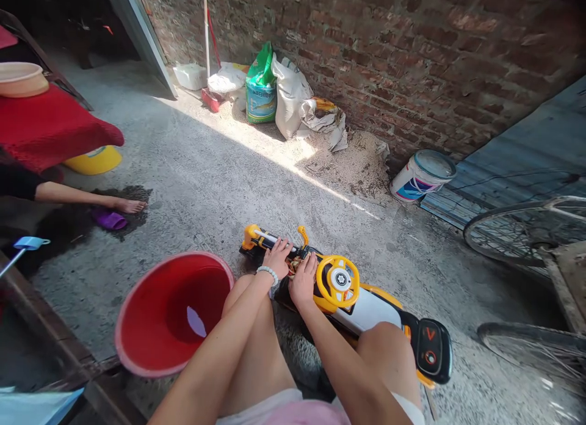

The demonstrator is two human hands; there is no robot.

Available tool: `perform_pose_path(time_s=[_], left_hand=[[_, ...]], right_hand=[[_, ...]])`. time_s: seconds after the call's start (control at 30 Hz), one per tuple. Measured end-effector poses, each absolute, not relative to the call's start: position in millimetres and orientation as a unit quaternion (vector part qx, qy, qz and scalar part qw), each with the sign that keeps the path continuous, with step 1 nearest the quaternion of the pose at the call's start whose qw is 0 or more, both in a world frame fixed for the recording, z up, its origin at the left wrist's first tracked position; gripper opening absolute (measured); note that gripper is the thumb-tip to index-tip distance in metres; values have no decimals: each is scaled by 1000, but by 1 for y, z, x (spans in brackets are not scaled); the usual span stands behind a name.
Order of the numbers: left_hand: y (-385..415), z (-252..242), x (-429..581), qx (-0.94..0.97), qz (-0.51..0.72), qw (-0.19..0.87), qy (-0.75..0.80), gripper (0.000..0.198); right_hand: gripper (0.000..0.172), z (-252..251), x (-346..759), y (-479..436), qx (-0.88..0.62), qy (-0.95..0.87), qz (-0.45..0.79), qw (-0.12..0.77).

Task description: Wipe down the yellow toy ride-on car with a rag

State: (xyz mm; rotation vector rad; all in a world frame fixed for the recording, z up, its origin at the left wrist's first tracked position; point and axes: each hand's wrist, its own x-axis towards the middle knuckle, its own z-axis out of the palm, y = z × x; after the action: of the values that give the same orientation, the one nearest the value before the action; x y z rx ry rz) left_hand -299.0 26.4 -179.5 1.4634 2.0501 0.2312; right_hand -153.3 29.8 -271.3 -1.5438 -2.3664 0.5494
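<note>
In the head view a yellow, black and white ride-on toy (370, 309) with a yellow steering wheel (319, 279) stands between my knees. My left hand (275, 260), with a beaded bracelet (268, 275) at the wrist, lies over the toy's front with its fingers stretched out. Beside it my right hand (303, 283) rests just left of the steering wheel, fingers extended. Small reddish-brown bits (293, 265) show between the two hands; I cannot tell what they are. My palms and the surface beneath them are hidden.
A red bucket (137, 318) stands by my left knee. Another person's bare foot (130, 206) and a purple slipper (108, 218) are at left. Along the brick wall (412, 65) are sacks (290, 95), spilled grain (352, 159) and a paint bucket (419, 177). Wheels (503, 236) stand at right.
</note>
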Motion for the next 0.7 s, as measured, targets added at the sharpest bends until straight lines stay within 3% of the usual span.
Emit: perform_pose_path(time_s=[0.23, 0.47, 0.57, 0.7], left_hand=[[27, -180, -300, 550, 93, 304, 773, 79], [21, -177, -291, 545, 149, 289, 773, 76], [12, -177, -285, 492, 219, 269, 799, 80], [-2, -175, -281, 359, 368, 349, 784, 73]], right_hand=[[63, -298, -106, 25, -388, -919, 69, 27], [60, -277, -74, 6, -391, -912, 100, -76], [71, -259, -78, -11, -413, -893, 174, -33], [84, -223, -114, -13, -391, -872, 247, 159]])
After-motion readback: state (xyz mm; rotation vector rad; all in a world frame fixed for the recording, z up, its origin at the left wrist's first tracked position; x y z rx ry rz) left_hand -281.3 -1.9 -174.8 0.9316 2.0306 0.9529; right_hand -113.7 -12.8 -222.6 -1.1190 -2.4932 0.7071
